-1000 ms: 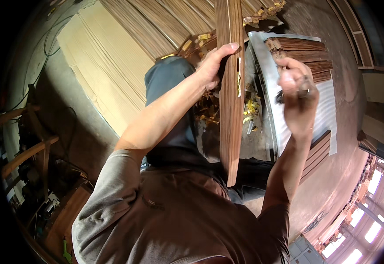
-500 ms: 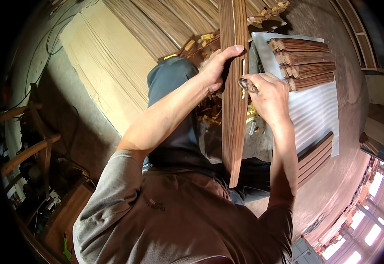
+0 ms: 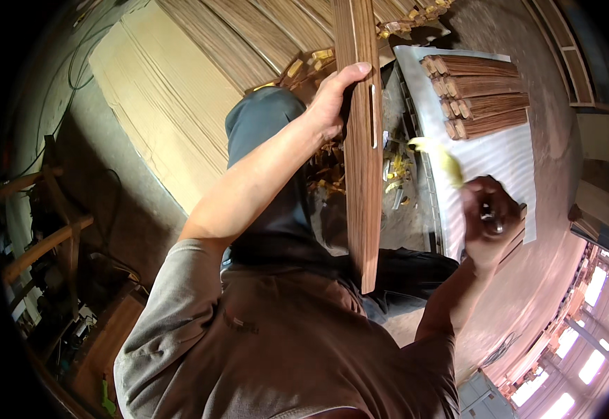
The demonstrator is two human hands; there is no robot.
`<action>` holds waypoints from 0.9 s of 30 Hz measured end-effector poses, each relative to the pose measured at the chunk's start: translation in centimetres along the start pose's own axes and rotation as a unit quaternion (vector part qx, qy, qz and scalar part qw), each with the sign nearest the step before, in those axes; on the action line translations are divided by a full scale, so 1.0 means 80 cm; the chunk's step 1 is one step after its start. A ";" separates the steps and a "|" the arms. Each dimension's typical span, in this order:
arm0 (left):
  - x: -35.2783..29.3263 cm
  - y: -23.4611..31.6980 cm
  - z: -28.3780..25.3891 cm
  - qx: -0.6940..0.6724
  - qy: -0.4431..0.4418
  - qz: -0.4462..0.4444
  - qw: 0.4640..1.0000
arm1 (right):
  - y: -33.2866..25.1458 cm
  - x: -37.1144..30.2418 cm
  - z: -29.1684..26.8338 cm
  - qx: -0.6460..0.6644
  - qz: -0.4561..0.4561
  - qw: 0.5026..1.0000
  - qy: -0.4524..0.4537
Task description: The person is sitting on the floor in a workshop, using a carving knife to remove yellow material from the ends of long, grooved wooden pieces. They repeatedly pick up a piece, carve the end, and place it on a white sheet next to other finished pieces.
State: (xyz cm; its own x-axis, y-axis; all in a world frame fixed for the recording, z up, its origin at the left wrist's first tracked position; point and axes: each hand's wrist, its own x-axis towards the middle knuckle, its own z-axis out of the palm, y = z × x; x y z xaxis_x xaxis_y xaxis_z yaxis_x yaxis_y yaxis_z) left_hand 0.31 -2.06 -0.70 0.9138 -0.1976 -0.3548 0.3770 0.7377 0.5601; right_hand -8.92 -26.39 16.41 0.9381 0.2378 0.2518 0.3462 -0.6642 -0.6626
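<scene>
At the centre of the view, a long, narrow board of dark-brown striped wood [image 3: 362, 202] stands lengthwise over the floor [image 3: 133, 164], its lower end reaching the lap. The left hand [image 3: 336, 98] has a firm grip on its left edge, thumb laid across the face just beyond the upper end of a slim slot [image 3: 374, 129]; the other fingers are hidden behind the wood.

The right hand [image 3: 487, 209] is off the board, well to its right and blurred, with its grip curled about a small dark metal object [image 3: 489, 222]. A blurred yellow strip [image 3: 448, 164] shows near it; whether the two touch cannot be told.

Beyond lie four stacks of brown wooden slats with pale ends [image 3: 489, 87], on a white foam sheet [image 3: 489, 164]. Yellow scraps [image 3: 397, 174] litter the floor beside the board.

Assessment: the left grip appears sound and should hold the board against twisting. Thumb and fingers are best placed clear of the slot whenever metal comes near. Contact along the slot should be light, sparing its edges, and scraps should be kept off the foam and stacked slats.
</scene>
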 end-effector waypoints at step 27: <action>-0.124 0.134 0.366 0.500 -0.140 0.464 0.718 | -0.013 -0.081 -0.159 0.249 0.040 0.878 0.407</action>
State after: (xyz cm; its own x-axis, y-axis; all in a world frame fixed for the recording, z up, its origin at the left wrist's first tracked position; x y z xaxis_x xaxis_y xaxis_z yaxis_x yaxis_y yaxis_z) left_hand -0.32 -11.09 30.77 0.7830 -0.1465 0.6045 -0.6219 -0.1680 0.7648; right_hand -15.47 -36.24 24.41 0.7116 -0.5162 0.4766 0.4308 -0.2154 -0.8764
